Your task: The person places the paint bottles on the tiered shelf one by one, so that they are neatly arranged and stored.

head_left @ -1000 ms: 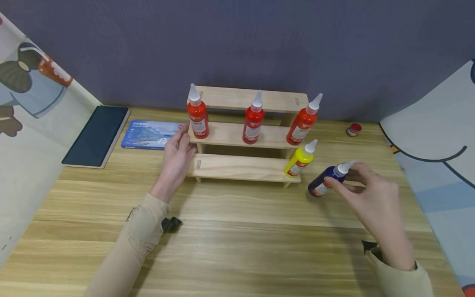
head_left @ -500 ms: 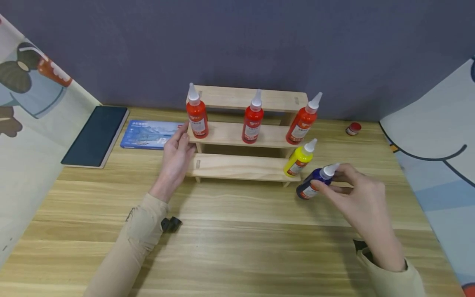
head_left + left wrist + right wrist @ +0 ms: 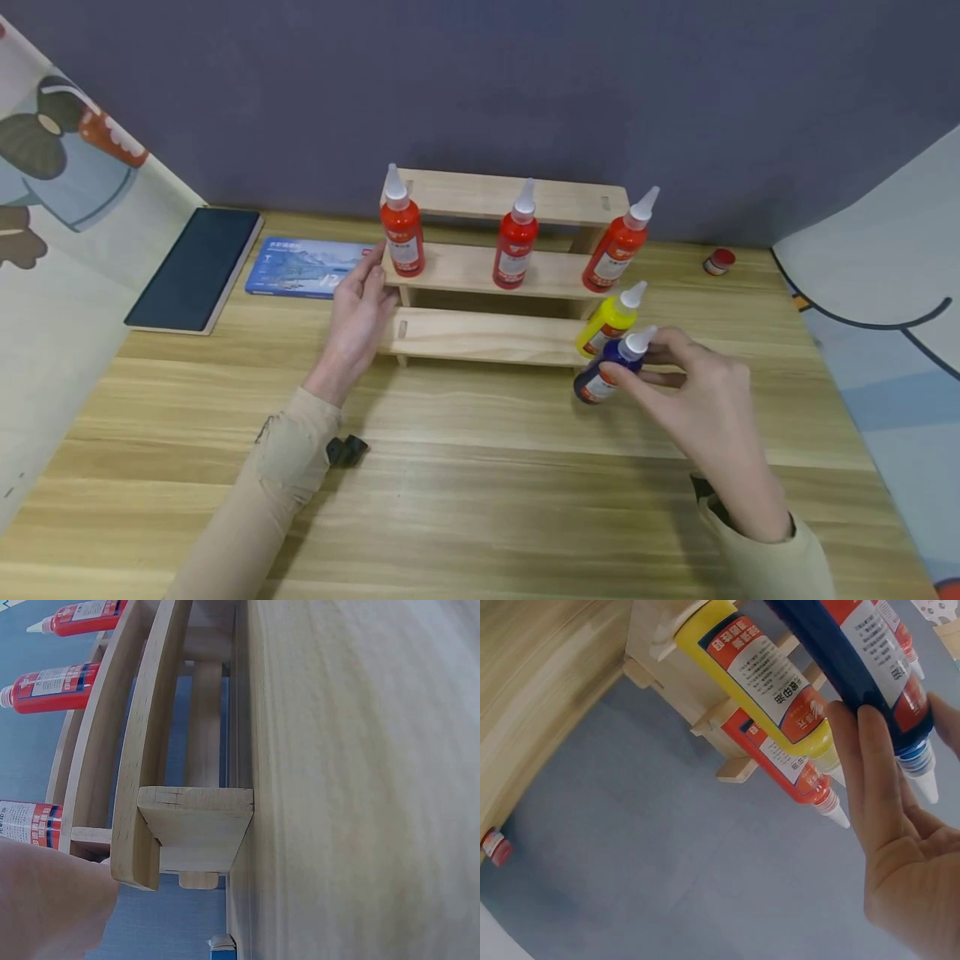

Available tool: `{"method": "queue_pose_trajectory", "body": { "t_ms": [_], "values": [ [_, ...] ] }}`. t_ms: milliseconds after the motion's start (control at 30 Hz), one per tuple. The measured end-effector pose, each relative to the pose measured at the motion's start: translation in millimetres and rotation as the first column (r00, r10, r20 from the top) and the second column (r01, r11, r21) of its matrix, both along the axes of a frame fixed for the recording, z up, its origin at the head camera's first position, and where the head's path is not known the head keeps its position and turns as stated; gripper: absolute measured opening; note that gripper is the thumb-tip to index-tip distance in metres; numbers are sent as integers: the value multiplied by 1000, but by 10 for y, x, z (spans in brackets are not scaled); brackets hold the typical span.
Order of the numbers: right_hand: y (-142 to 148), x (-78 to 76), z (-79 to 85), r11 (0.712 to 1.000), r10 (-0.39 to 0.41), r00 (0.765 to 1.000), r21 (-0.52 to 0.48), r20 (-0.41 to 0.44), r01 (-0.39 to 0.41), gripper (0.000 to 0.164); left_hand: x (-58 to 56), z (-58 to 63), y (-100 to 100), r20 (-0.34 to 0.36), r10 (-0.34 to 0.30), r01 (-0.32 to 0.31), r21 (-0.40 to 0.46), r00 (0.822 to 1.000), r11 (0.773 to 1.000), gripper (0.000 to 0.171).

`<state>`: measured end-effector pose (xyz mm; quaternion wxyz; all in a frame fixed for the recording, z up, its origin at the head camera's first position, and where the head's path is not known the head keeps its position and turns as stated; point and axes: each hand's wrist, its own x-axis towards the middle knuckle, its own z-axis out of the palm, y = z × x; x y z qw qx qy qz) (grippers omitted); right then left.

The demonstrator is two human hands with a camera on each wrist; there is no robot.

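Note:
A three-tier wooden rack [image 3: 480, 333] stands against the dark wall panel. My left hand [image 3: 358, 317] holds the left end of its middle shelf, thumb in front; the other fingertips are partly hidden. In the right wrist view, my right hand [image 3: 900, 847] pinches a dark blue squeeze bottle [image 3: 862, 664] with a white nozzle near its neck. The head view has this bottle tilted, in front of the rack's lower right corner, overlapping a yellow bottle [image 3: 604, 323] on the bottom shelf. Three red bottles stand on the middle shelf: left [image 3: 402, 237], centre [image 3: 515, 250] and right [image 3: 615, 254].
Left of the rack lie a blue paint box [image 3: 303, 267] and a dark-covered book [image 3: 193, 268]. A small red-lidded jar [image 3: 719, 262] sits at the back right. The wood-grain tabletop [image 3: 480, 483] stretches out in front, with printed panels at both sides.
My right hand has carried the blue bottle leftward, from the tabletop area right of the rack to its lower right corner. My left hand stays on the rack's left end.

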<state>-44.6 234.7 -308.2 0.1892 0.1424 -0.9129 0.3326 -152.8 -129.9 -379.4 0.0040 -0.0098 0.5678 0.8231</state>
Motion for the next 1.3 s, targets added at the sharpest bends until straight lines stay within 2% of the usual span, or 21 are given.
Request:
{"method": "queue_pose_trajectory", "body": {
  "t_ms": [533, 867, 1100, 1300],
  "values": [
    [-262, -107, 18, 999, 32, 999, -44, 12, -31, 38, 4, 4, -4, 6, 10, -10, -10, 1000, 1000, 52],
    [-403, -210, -16, 999, 30, 999, -20, -40, -31, 38, -4, 9, 12, -3, 13, -13, -4, 1000, 1000, 51],
    [-506, -283, -31, 998, 40, 998, -51, -38, -42, 42, -10, 8, 10, 2, 4, -4, 4, 1000, 1000, 52],
    [-598, -350, -60, 998, 40, 998, -37, -45, -41, 42, -14, 5, 8, 0, 7, -7, 13, 1000, 1000, 52]
  ]
}}
